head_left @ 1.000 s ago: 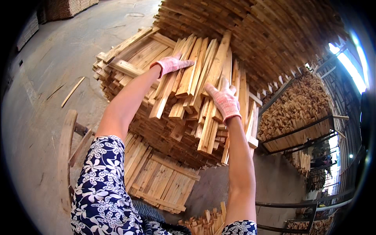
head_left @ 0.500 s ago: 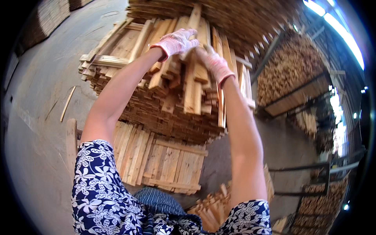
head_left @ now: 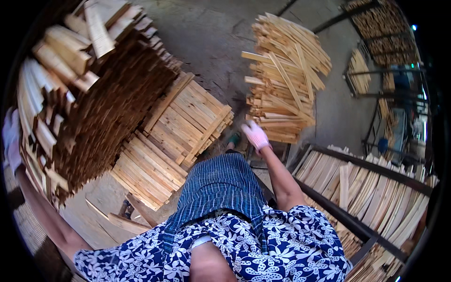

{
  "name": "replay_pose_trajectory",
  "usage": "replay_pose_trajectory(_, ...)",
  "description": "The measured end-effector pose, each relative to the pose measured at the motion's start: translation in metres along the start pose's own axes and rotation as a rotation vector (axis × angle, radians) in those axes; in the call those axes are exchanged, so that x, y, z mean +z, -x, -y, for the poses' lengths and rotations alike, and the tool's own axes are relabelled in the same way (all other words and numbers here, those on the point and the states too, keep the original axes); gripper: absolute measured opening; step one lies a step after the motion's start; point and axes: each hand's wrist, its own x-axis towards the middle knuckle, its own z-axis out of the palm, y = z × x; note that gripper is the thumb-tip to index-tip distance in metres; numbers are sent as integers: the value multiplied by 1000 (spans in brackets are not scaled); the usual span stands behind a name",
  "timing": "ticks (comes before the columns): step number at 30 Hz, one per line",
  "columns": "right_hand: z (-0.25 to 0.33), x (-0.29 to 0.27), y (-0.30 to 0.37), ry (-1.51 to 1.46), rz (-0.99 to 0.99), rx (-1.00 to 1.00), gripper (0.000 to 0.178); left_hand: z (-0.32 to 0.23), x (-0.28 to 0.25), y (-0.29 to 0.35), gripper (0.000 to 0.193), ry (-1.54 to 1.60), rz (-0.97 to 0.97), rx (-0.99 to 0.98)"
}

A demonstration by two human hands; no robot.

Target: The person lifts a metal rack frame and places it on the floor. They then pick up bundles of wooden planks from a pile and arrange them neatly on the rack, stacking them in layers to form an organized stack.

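Head view, looking down the person's front. Left hand [head_left: 10, 138], in a white work glove, reaches out at the far left edge and lies against the end of a tall stack of wooden slats [head_left: 89, 94]; whether its fingers grip a slat cannot be told. Right hand [head_left: 256, 135], also gloved, hangs free beside the body with fingers loosely curled, clamped on nothing. Below it lie flat slatted panels [head_left: 178, 136] on the concrete floor [head_left: 211, 42]. Beyond stands a loose pile of slats [head_left: 282, 77]; a metal rack of boards [head_left: 371, 188] is at the right.
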Motion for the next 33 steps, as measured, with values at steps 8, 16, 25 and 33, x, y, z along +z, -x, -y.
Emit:
replay_pose_trajectory(8, -244, 31, 194, -578, -139, 1053, 34, -264, 79, -134, 44, 843, 190, 655)
replay_pose_trajectory(16, -186, 4, 32, -998, -45, 771, 47, -572, 310, 57, 49, 1163, 1454, 581)
replay_pose_trajectory(25, -365, 37, -86, -1193, -353, 746, 38, -749, 483, 42, 56, 950, 1334, 363)
replay_pose_trajectory(33, -397, -18, -225, -1276, -731, 1106, 124, -874, 597, 38, 77, 735, 964, -333)
